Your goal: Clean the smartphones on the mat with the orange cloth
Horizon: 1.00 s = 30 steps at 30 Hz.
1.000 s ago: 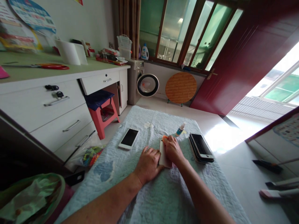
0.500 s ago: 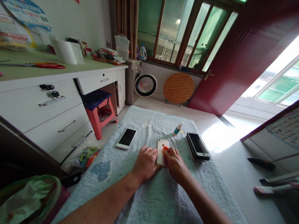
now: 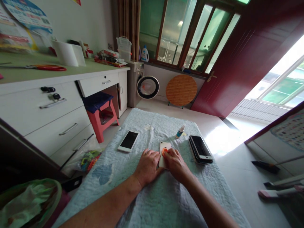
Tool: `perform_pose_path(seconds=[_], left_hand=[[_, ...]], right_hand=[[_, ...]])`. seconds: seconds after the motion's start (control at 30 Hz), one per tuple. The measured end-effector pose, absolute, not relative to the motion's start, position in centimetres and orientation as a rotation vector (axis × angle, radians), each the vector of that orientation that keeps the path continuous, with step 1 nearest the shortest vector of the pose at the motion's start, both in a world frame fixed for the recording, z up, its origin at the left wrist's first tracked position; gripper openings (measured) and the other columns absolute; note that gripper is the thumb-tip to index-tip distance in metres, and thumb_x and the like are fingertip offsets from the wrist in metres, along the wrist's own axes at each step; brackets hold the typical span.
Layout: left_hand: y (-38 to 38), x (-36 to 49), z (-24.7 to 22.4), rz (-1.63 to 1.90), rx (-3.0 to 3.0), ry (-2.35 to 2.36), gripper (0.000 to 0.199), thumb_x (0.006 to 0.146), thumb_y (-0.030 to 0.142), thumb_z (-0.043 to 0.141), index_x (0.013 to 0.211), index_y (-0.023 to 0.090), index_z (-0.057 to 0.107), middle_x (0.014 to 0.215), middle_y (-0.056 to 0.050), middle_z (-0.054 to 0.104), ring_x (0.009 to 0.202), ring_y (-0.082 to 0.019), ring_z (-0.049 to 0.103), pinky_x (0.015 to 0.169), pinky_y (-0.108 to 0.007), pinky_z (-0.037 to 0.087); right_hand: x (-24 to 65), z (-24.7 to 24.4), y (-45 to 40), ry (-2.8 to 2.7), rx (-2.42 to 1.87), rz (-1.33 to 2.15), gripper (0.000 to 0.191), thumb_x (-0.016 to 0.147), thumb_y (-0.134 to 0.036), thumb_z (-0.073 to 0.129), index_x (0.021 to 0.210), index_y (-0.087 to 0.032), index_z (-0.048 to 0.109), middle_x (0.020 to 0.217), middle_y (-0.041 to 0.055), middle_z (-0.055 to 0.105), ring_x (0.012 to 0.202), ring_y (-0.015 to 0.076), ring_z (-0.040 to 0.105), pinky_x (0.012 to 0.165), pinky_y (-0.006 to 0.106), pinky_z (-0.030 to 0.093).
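Note:
A smartphone (image 3: 163, 146) with a pale back lies face down on the cloth-covered table (image 3: 152, 123). Along its left edge my left hand (image 3: 148, 166) grips it, fingers bent and thumb at the near end. Pressed against the phone's back is a small orange cloth (image 3: 164, 152), pinched in the fingers of my right hand (image 3: 175, 163). Beyond them stands a small spray bottle (image 3: 180, 132) with a white top. A white phone (image 3: 128, 141) lies face up to the left, and a stack of phones (image 3: 201, 149) sits to the right.
A desk (image 3: 99, 74) with drawers runs along the left, a red stool (image 3: 102, 118) beneath it. At lower left stands a bin (image 3: 55, 202) beside a plastic bag (image 3: 89, 158). A washing machine (image 3: 135, 82) with its door open and a round folded table (image 3: 181, 90) are at the back.
My right hand has slid slightly left across the phone's back with the orange cloth. My left hand stays in place on the phone.

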<state>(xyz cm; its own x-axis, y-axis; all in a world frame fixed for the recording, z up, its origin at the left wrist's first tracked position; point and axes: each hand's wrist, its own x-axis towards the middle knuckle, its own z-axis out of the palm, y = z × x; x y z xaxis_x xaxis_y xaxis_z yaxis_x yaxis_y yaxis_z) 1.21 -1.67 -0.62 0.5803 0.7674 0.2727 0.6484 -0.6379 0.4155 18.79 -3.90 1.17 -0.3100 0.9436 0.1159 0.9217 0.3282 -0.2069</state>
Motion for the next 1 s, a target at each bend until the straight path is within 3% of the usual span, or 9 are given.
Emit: perform_pose_path(seconds=[0.33,0.57,0.83,1.0], left_hand=[[-1.5,1.1,-0.3,0.623,2.530,1.158,0.039,0.087,0.054,0.054,0.105,0.020,0.062,0.105,-0.008,0.065,0.103,-0.029,0.056,0.102,-0.048,0.034],[-1.3,1.1,-1.3,0.690,2.480,1.214,0.060,0.085,0.048,0.056,0.133,0.015,0.042,0.123,-0.013,0.061,0.111,-0.029,0.055,0.102,-0.046,0.036],[-1.3,1.2,-1.6,0.723,2.458,1.216,0.059,0.081,0.042,0.062,0.130,0.016,0.043,0.110,-0.010,0.066,0.103,-0.029,0.060,0.097,-0.047,0.040],[-1.2,1.1,-1.8,0.733,2.468,1.207,0.072,0.082,0.051,0.060,0.139,0.015,0.035,0.123,-0.015,0.061,0.110,-0.032,0.057,0.099,-0.049,0.040]], right_hand=[[18.3,0.7,0.6,-2.334,-1.838,0.047,0.021,0.094,-0.017,0.043,0.100,-0.017,0.063,0.099,0.0078,0.056,0.089,0.0191,0.045,0.084,0.029,0.035],[17.2,1.0,-2.7,-2.404,-1.682,0.107,0.018,0.094,-0.020,0.048,0.102,-0.019,0.064,0.097,0.0070,0.055,0.090,0.0185,0.045,0.084,0.027,0.036],[17.5,0.8,-4.3,-2.377,-1.469,0.382,0.016,0.092,-0.017,0.052,0.092,-0.023,0.067,0.095,0.0029,0.056,0.089,0.0156,0.046,0.080,0.024,0.037],[17.3,1.1,-1.9,-2.367,-1.561,0.293,0.012,0.087,-0.018,0.058,0.092,-0.021,0.069,0.092,0.0040,0.052,0.087,0.0167,0.045,0.076,0.025,0.037]])
